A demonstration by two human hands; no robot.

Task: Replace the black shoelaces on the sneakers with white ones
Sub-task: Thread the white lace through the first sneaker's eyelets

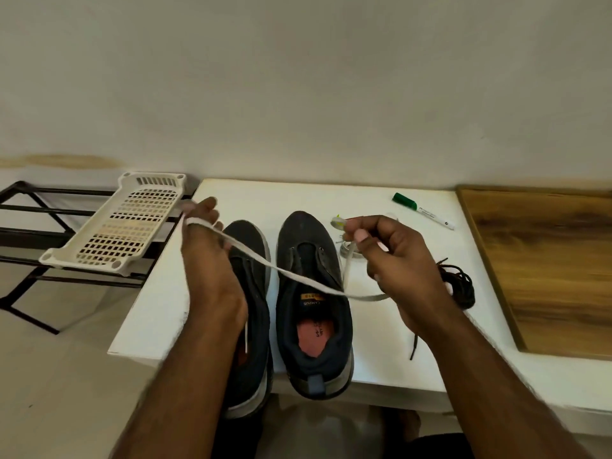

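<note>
While both dark sneakers are sitting side by side, toes pointing away, on the white table (231,193), a person is stretching a white shoelace (284,274) across them in the head camera's only view. The left hand (207,256) is hovering over the left sneaker (255,326), its fingers extended, with the lace looping around the finger ends; how tightly they are gripping it cannot be told. The right hand (397,270) is curling its fingers and pinching the lace's other part just right of the right sneaker (313,303), beside what appears to be a small bundle of white lace (339,223).

Progress is looking roughly halfway. The right sneaker's eyelets are showing bare, with no lace threaded, and the black shoelaces (458,286) are lying in a loose heap on the table at the right, near the hand's wrist, so removal appears done at least for that shoe. A thin white strand is trailing beside the left sneaker's opening, though the arm is hiding whether that shoe is already laced. Threading the white lace through the right sneaker, and tying off, is apparently still lying ahead.

Farther back, a green-capped marker (422,210) is resting on the table; a white slotted tray (126,223) is sitting on a black rack at far left, and a wooden board (546,260) is lying at right.
</note>
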